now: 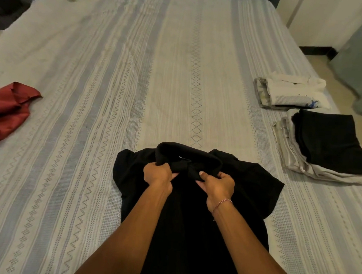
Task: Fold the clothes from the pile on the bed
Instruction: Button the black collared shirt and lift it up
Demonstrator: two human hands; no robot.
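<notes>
A black collared shirt (195,201) is spread on the bed (137,70) at the middle of its near edge, collar pointing toward the far edge and both short sleeves laid out to the sides. The collar is grasped at its front by both hands: the left hand (158,173) is curled round the left collar end, and the right hand (217,186) pinches the right end, a thin bracelet (221,204) being worn on that wrist. The collar band is lifted into a raised loop above the shirt body.

Near the left edge of the bed a crumpled red garment (6,111) is left unfolded. Along the right edge 2 folded stacks are set just beside each other: a white and grey stack (293,93) farther away, and a black garment on grey ones (328,145) nearer. The bed is covered by a striped, patterned sheet. No writing can be read.
</notes>
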